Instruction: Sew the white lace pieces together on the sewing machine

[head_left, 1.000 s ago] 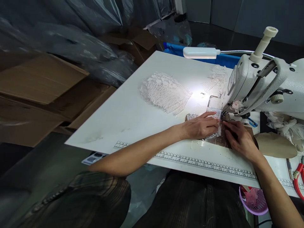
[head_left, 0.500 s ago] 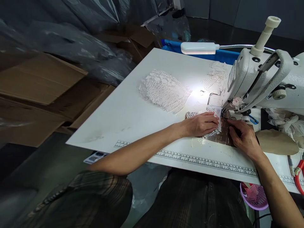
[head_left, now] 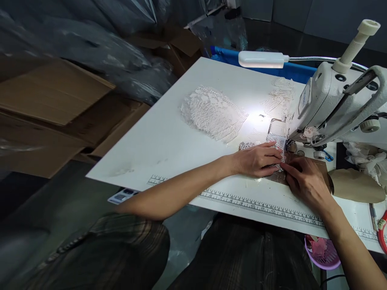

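My left hand (head_left: 258,160) lies over a piece of white lace (head_left: 246,145) beside the sewing machine (head_left: 322,94), its fingers stretched out and slightly bent, pressing the lace down. Just right of it, my right hand (head_left: 308,181) has thumb and forefinger pinched at the edge of the lace, close to the presser foot (head_left: 287,144). A brown, shiny sheet (head_left: 273,177) lies beneath both hands. Part of the lace is hidden under the left fingers. To the left on the table rests a fanned pile of white lace (head_left: 214,114).
More lace (head_left: 279,94) lies behind the needle area. A lamp (head_left: 263,59) hangs over the white table (head_left: 151,149), which has a printed ruler along its front edge. Red-handled scissors (head_left: 382,231) and an olive-brown pad (head_left: 356,185) are at right. Below hangs a purple basket (head_left: 325,262).
My right hand has moved left, its fingertips now meeting the lace beside my left fingers. My left hand remains on the lace. The view has shifted slightly.
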`<move>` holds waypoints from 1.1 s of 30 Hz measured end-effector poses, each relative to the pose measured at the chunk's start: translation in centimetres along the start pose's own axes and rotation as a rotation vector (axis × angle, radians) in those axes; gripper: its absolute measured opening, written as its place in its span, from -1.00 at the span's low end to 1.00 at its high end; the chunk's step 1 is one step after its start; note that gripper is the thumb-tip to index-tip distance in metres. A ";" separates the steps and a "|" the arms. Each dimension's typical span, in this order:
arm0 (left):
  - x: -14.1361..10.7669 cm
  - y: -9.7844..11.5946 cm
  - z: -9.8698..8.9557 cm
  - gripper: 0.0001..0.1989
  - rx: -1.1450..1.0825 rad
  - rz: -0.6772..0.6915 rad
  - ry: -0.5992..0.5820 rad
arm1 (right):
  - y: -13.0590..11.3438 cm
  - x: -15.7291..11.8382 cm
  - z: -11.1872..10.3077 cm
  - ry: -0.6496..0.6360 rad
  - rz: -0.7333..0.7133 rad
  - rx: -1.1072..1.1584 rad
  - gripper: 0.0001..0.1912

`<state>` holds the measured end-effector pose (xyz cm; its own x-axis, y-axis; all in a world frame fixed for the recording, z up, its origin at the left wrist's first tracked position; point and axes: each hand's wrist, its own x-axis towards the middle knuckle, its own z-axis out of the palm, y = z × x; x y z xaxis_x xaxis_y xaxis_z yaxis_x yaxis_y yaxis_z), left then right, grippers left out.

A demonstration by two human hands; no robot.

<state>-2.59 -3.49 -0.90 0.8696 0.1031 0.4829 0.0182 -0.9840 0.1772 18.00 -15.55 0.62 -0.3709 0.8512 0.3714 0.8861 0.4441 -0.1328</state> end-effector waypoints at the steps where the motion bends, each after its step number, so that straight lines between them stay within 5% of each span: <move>1: 0.1 0.0 -0.1 -0.81 0.027 0.004 0.020 | -0.1 0.0 -0.1 -0.012 -0.012 -0.023 -0.65; 17: 0.7 0.2 -0.7 -0.68 0.356 -0.034 -0.119 | -0.1 -0.1 0.3 -0.028 0.004 -0.023 -0.64; 33: 1.5 -0.1 -1.4 -0.70 0.251 -0.148 -0.172 | -0.6 0.6 0.1 -0.097 0.038 -0.092 -0.61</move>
<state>-2.00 -3.04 0.97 0.9186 0.2429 0.3118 0.2531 -0.9674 0.0077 17.27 -15.30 0.85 -0.3580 0.8918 0.2767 0.9200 0.3875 -0.0587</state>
